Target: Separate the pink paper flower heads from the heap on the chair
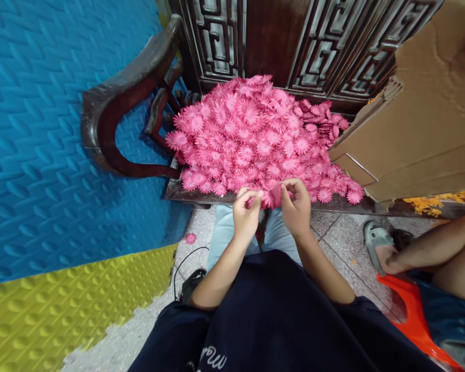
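Both hands, left hand (246,209) and right hand (295,202), pinch one pink paper flower (272,197)

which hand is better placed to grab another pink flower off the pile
Probably the right hand: its fingers already touch the near edge of the flower pile. The left hand sits just short of it, pinching a pink flower piece.

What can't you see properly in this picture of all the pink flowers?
Head view only:
- The pink piece pinched between the left hand and right hand: fingers cover most of it, so its shape is unclear.
- The wooden seat under the flower pile: mostly buried by flowers.
- The cardboard box: cut off by the right edge.
- The other person's leg: the rest lies outside the frame.
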`<action>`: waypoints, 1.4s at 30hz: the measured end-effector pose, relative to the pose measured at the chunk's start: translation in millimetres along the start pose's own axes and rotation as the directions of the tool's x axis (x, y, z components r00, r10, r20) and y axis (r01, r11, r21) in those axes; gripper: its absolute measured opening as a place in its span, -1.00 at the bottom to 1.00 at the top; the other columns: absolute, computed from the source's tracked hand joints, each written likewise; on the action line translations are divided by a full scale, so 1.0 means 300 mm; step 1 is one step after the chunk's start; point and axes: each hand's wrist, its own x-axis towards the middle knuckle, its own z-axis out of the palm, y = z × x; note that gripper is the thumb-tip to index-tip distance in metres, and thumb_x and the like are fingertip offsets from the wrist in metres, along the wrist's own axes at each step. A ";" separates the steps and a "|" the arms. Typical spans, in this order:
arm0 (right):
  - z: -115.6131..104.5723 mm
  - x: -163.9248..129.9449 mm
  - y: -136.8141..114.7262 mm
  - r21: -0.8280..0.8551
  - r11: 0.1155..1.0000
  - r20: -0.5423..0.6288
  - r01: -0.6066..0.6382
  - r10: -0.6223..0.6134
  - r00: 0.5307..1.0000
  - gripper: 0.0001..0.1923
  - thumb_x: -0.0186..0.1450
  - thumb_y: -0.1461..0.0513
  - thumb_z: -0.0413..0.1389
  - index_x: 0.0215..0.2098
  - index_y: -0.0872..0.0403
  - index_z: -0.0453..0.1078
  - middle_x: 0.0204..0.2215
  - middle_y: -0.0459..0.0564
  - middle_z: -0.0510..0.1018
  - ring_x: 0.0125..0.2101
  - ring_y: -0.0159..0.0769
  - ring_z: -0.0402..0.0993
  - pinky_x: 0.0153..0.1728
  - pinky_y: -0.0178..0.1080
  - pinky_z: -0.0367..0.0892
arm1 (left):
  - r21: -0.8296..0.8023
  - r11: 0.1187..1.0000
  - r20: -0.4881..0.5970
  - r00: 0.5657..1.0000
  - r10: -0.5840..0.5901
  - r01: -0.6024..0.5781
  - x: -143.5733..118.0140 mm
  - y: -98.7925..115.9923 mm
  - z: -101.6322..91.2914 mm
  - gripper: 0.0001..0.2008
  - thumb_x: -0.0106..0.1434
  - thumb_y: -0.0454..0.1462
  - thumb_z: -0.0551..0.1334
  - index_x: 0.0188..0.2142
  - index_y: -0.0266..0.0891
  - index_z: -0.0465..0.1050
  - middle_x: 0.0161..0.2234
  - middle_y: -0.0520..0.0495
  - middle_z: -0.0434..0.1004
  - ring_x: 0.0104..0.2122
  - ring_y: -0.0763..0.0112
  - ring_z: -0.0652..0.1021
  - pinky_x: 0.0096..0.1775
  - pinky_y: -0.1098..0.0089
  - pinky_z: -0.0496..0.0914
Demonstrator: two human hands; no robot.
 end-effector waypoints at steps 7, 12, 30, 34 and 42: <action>-0.048 0.069 0.006 0.067 0.997 -0.245 0.032 -0.015 0.970 -0.93 0.22 0.22 0.01 -0.40 0.05 0.23 -0.53 -0.16 0.29 -0.53 -0.46 0.24 -0.44 -0.33 0.20 | 0.022 0.998 -0.197 0.978 0.061 -0.058 0.016 -0.037 -0.017 -0.77 0.16 -0.16 0.19 -0.54 -0.25 0.38 -0.47 0.04 0.22 -0.38 0.49 0.32 -0.27 0.48 0.19; -0.024 0.271 -0.014 -0.114 0.970 -0.357 0.212 -0.240 0.903 -0.84 0.27 0.14 -0.05 -0.32 0.04 0.29 -0.39 -0.06 0.37 -0.37 -0.38 0.38 -0.27 -0.22 0.29 | 0.040 0.999 -0.196 0.980 0.032 -0.025 0.025 -0.045 -0.011 -0.76 0.16 -0.15 0.19 -0.52 -0.26 0.39 -0.48 0.04 0.22 -0.40 0.49 0.31 -0.28 0.48 0.19; -0.043 0.015 0.000 -0.196 0.966 0.207 0.170 -0.128 0.970 -0.82 0.18 0.22 0.12 -0.23 -0.05 0.47 -0.32 -0.06 0.54 -0.27 -0.29 0.42 -0.15 -0.12 0.29 | -0.087 0.995 -0.169 0.983 -0.065 0.051 0.035 -0.047 0.038 -0.84 0.09 -0.23 0.24 -0.54 -0.26 0.36 -0.49 0.06 0.23 -0.42 0.53 0.31 -0.29 0.50 0.21; -0.041 -0.019 0.002 -0.160 0.981 0.225 0.112 -0.075 0.971 -0.80 0.16 0.20 0.14 -0.21 -0.05 0.46 -0.26 -0.03 0.52 -0.19 -0.27 0.42 -0.11 -0.12 0.28 | -0.191 0.977 -0.116 0.986 -0.118 0.095 0.015 -0.020 0.047 -0.86 0.04 -0.24 0.28 -0.55 -0.26 0.38 -0.50 0.07 0.26 -0.43 0.55 0.33 -0.32 0.51 0.22; -0.026 -0.039 0.006 -0.073 0.997 0.215 0.030 -0.014 0.976 -0.85 0.15 0.20 0.15 -0.28 -0.03 0.48 -0.34 -0.04 0.52 -0.28 -0.29 0.43 -0.20 -0.17 0.33 | -0.462 0.827 0.052 0.940 -0.337 0.322 -0.001 0.024 0.034 -0.83 -0.11 -0.26 0.35 -0.57 -0.28 0.38 -0.58 0.09 0.33 -0.52 0.60 0.34 -0.38 0.52 0.24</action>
